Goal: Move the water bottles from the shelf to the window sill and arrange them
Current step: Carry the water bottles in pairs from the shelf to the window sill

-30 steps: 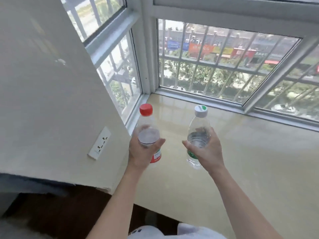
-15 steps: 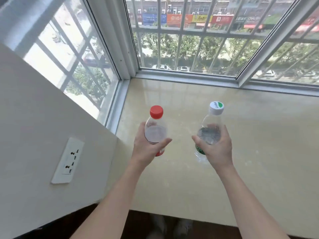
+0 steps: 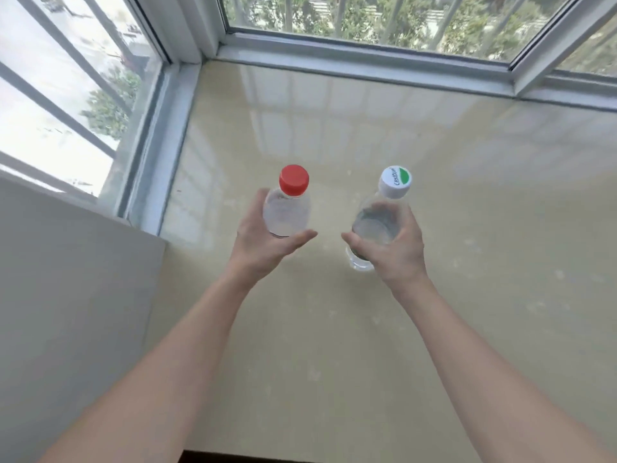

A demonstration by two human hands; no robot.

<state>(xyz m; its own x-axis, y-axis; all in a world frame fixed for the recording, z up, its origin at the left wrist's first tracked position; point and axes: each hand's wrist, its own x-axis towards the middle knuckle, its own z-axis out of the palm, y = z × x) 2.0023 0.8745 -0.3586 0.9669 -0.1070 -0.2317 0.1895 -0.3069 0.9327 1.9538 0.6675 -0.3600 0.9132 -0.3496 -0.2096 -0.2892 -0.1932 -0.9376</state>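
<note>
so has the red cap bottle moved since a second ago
Yes. The red-cap bottle in the left hand has gone forward over the sill, farther from its near edge, toward the window corner.

View has tipped further down: shop signs gone from the top of frame, socket gone from the left, wall shrunk to the lower left. Window sill now fills most of the frame. Left hand and right hand have reached further out over it. Red-capped bottle and white-capped bottle now seen nearly cap-on; red label hidden.
</note>
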